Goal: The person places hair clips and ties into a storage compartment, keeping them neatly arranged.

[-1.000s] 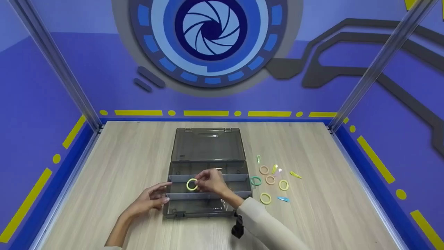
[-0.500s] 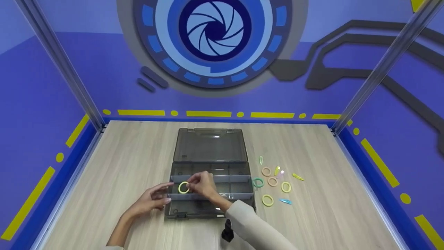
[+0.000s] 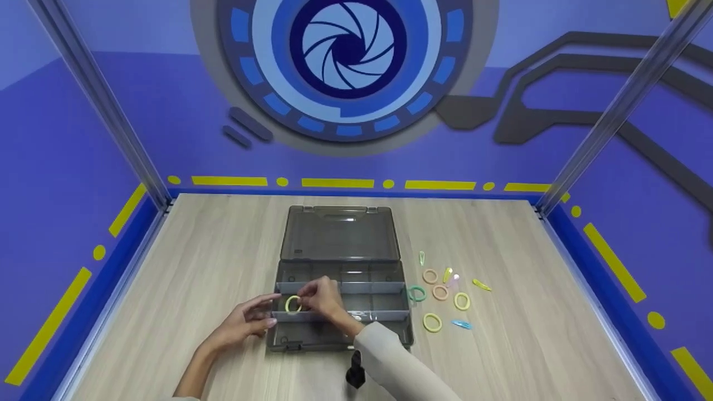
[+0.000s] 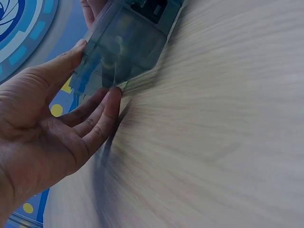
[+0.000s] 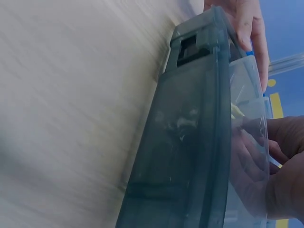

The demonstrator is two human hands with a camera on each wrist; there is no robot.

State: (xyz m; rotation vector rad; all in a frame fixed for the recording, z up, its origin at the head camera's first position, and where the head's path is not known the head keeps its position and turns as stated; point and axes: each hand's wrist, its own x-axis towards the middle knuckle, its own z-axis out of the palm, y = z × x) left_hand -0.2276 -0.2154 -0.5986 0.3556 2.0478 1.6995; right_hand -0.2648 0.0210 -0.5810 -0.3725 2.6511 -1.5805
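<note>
My right hand (image 3: pixel 324 301) pinches a yellow hair tie (image 3: pixel 287 305) at the left end of the middle row of a clear grey divided box (image 3: pixel 384 316). In the right wrist view, part of this hair tie (image 5: pixel 236 111) shows through the translucent divider, beside the fingertips. My left hand (image 3: pixel 237 327) rests against the box's left side. The left wrist view shows its thumb and fingertips touching the box wall (image 4: pixel 137 47), fingers gently bent. The box's lid (image 3: pixel 341 236) lies folded back, away from me.
Right of the box lie a green hair tie (image 3: pixel 417 287), peach hair ties (image 3: pixel 429 270), yellow hair ties (image 3: pixel 425 323) and several snap hair clips, including a blue one (image 3: pixel 461 324). Walls (image 3: pixel 345 161) bound the wooden table (image 3: pixel 518 345).
My right hand has moved left and slightly down with the yellow hair tie, into the left end of the middle row. My left hand keeps its place at the box.
</note>
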